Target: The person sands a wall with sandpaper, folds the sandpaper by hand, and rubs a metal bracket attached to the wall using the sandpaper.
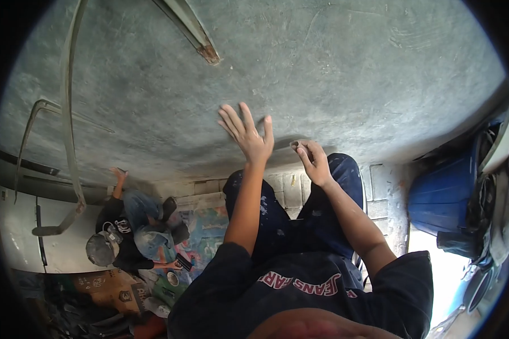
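Note:
My left hand (247,133) is raised against or just in front of the grey wall (322,68), its fingers spread and nothing in them. To its right, my right hand (315,163) pinches a small brownish piece (296,145) close to the wall's lower part; what the piece is cannot be made out. Both forearms reach forward above my dark, paint-spotted trousers (342,175).
A co-worker in a cap (102,248) sits at the lower left, one hand on the wall, the other holding a dark object (183,261). Bent metal strips (70,113) hang at left. A blue container (441,195) stands at right; cardboard (110,288) lies lower left.

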Demonstrator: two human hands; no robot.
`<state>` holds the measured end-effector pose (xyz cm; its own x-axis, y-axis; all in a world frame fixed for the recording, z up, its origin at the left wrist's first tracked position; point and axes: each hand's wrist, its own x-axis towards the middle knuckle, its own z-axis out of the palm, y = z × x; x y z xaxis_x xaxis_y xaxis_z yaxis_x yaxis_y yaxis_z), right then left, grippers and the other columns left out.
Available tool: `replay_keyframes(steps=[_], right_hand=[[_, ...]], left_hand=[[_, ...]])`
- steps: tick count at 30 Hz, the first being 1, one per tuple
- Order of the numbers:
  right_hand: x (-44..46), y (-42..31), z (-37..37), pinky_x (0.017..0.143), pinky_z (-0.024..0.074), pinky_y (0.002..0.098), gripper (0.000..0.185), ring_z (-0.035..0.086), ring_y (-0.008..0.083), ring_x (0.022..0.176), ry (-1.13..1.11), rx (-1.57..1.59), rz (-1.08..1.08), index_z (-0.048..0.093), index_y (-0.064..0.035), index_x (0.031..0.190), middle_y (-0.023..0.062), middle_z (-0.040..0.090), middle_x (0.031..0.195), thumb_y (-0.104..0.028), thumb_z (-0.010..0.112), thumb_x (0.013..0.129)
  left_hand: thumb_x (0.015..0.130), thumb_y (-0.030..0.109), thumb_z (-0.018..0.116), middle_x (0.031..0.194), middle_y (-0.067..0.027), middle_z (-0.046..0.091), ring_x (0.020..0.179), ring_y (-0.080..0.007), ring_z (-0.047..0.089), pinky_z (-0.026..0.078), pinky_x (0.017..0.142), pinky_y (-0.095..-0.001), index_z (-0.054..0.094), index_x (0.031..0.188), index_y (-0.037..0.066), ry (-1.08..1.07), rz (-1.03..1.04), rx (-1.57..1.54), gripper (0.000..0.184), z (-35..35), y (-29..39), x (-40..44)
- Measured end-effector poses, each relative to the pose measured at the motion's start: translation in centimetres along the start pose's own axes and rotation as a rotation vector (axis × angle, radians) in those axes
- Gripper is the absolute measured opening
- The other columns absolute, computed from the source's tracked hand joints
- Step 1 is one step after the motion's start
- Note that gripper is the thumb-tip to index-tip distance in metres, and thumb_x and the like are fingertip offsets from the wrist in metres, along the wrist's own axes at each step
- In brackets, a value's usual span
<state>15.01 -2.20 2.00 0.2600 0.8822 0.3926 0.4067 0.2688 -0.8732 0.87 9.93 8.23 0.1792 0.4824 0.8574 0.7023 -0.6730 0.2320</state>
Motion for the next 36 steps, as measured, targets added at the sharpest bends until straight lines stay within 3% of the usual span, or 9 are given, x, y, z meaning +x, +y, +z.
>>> replay_keyframes(steps=[4,6,8,9,13,17,27,32,36], right_hand=[[-0.4,1.1,0.6,0.084,0.0464,0.0356,0.024,0.062,0.0280,0.092,0.093,-0.046,0.048,0.065,-0.0052,0.110,0.0119,0.068,0.100,-0.017,0.064,0.089],[-0.6,1.4,1.1,0.078,0.0486,0.0337,0.026,0.063,0.0254,0.085,0.083,0.106,0.119,0.065,-0.0033,0.110,0.0129,0.068,0.098,-0.017,0.066,0.088],[-0.7,1.1,1.2,0.077,0.0490,0.0281,0.026,0.063,0.0142,0.082,0.077,0.170,0.130,0.065,-0.0013,0.111,0.0111,0.070,0.094,-0.015,0.067,0.088],[-0.9,1.4,1.6,0.077,0.0487,0.0276,0.025,0.061,0.0121,0.081,0.098,0.227,0.159,0.064,-0.0003,0.112,0.0088,0.069,0.094,-0.014,0.063,0.092],[-1.6,1.6,1.7,0.088,0.0466,0.0287,0.027,0.059,0.0125,0.096,0.119,0.280,0.251,0.064,0.0024,0.112,0.0098,0.069,0.100,-0.019,0.056,0.098],[-2.0,1.6,1.8,0.087,0.0466,0.0283,0.030,0.060,0.0131,0.096,0.109,0.280,0.295,0.064,0.0033,0.113,0.0101,0.069,0.101,-0.021,0.055,0.099],[-1.5,3.6,2.5,0.076,0.0508,0.0381,0.025,0.067,0.0344,0.088,0.104,-0.022,0.318,0.064,-0.0046,0.111,0.0222,0.066,0.098,-0.022,0.054,0.096],[-0.7,0.0,1.5,0.089,0.0430,0.0408,0.051,0.057,0.0252,0.105,-0.005,-0.721,-0.228,0.048,-0.0134,0.138,0.0090,0.058,0.116,-0.022,0.060,0.088],[-1.4,-2.8,1.2,0.099,0.0356,0.0409,0.056,0.048,0.0211,0.122,-0.110,-0.725,-0.489,0.046,-0.0131,0.141,0.0080,0.056,0.130,-0.018,0.061,0.087]], left_hand=[[0.093,0.031,0.057,0.153,-0.0306,0.017,0.143,-0.0437,0.016,0.018,0.114,-0.0524,0.030,0.148,0.005,-0.339,-0.243,-0.337,0.067,-1.9,3.9,-7.3],[0.094,0.030,0.057,0.139,-0.0259,0.041,0.125,-0.0349,0.047,0.040,0.102,-0.0440,0.039,0.140,0.004,-0.515,-0.396,-0.710,0.056,-1.7,5.1,-9.7],[0.097,0.022,0.055,0.119,-0.0156,0.052,0.103,-0.0211,0.059,0.047,0.089,-0.0338,0.040,0.131,0.000,-0.461,-0.748,-1.079,0.043,-0.7,6.3,-10.1],[0.093,0.026,0.062,0.104,-0.0095,0.058,0.079,-0.0126,0.058,0.049,0.072,-0.0287,0.046,0.123,0.002,-0.374,-0.771,-1.116,0.041,0.7,5.8,-11.0],[0.091,0.020,0.065,0.094,-0.0070,0.064,0.077,-0.0116,0.059,0.048,0.069,-0.0276,0.054,0.106,0.003,-0.402,-0.791,-1.080,0.025,1.5,3.8,-10.7],[0.090,0.012,0.062,0.101,-0.0079,0.063,0.086,-0.0111,0.059,0.048,0.074,-0.0261,0.055,0.108,0.002,-0.515,-0.795,-1.116,0.021,1.1,2.2,-11.1],[0.076,-0.004,0.057,0.123,-0.0120,0.060,0.110,-0.0147,0.057,0.048,0.086,-0.0264,0.055,0.125,-0.002,-0.829,-0.555,-0.992,0.050,-0.8,1.9,-9.8],[0.082,-0.003,0.054,0.101,-0.0094,0.068,0.091,-0.0124,0.063,0.048,0.079,-0.0237,0.064,0.111,-0.005,-0.531,-0.690,-1.022,0.031,0.1,1.9,-10.3],[0.086,-0.002,0.052,0.094,-0.0056,0.068,0.085,-0.0099,0.062,0.049,0.077,-0.0225,0.065,0.112,-0.004,-0.399,-0.858,-1.075,0.029,-0.1,2.0,-9.3]])
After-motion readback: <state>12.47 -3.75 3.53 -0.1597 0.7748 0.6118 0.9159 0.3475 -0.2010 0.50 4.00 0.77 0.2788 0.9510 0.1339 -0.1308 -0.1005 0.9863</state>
